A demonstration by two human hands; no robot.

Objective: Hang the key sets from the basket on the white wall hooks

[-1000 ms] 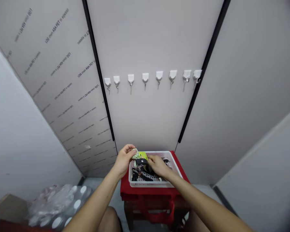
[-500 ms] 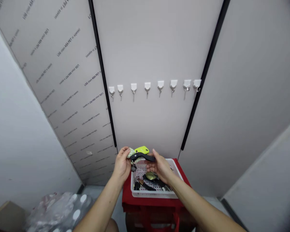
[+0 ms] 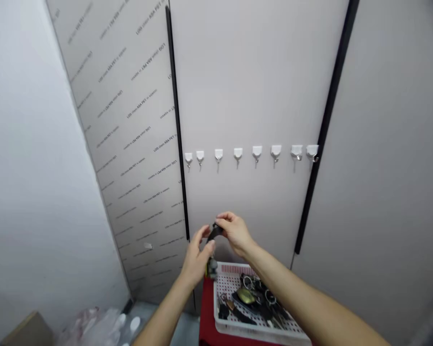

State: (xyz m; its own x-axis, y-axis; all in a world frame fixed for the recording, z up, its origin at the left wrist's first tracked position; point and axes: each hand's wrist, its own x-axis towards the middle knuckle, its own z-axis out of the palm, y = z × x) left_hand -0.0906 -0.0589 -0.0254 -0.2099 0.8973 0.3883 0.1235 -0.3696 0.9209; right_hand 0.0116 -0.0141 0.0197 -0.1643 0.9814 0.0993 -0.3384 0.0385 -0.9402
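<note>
Both my hands are raised in front of the wall panel, above the far left corner of a white perforated basket (image 3: 234,283). My right hand (image 3: 234,233) pinches the top of a black strap-like keychain (image 3: 212,234). My left hand (image 3: 198,257) is closed around its lower part, where a small grey piece (image 3: 212,265) hangs. The basket holds several keys and keychains (image 3: 250,298), dark and brass coloured. A row of several white wall hooks (image 3: 238,154) runs across the panel above my hands, all bare.
The basket rests on a red surface (image 3: 206,322). Black vertical strips (image 3: 176,129) divide the wall panels, and the left panel carries printed film. On the floor at lower left lie a clear plastic bag (image 3: 101,324) and a cardboard box (image 3: 25,331).
My hands lifted the black keychain out of the basket and up toward the hooks. The yellow-green item is no longer seen. The view tilted up and shifted left.
</note>
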